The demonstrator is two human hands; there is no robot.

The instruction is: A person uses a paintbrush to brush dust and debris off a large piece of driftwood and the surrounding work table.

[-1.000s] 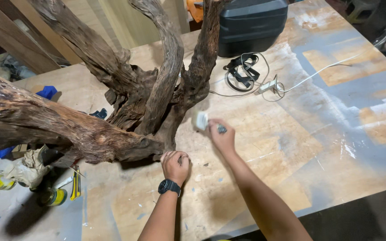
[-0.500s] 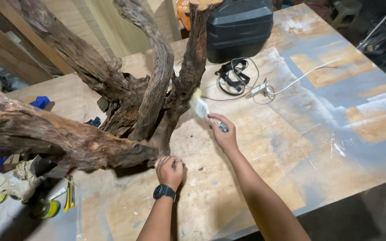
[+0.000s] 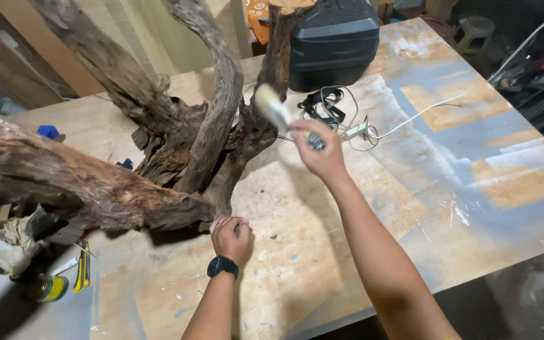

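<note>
The right hand [image 3: 322, 151] was up off the table, fingers wrapped around the handle of a paintbrush [image 3: 283, 115], its pale bristle head angled up and to the left. That brush's long axis ran diagonally, handle low at the palm, bristles high, and the tip sat just beside the upright limb of the driftwood piece [image 3: 177, 138], close to where the twisted branches meet. So the wood lay to the left of the right hand and a touch farther from the person, with the bristles already nearest it.

Down below, the left hand [image 3: 230, 234] was curled into a loose fist, watch on the wrist, knuckles resting on the plywood table [image 3: 448, 189] right at the foot of the thick horizontal limb; whether it actually touched the bark, I couldn't tell. It held nothing visible.

Behind the brush sat a black plastic case [image 3: 334, 41], with a tangle of cable [image 3: 347, 119] beside it. A yellow utility knife [image 3: 83, 267] lay at the left edge.
</note>
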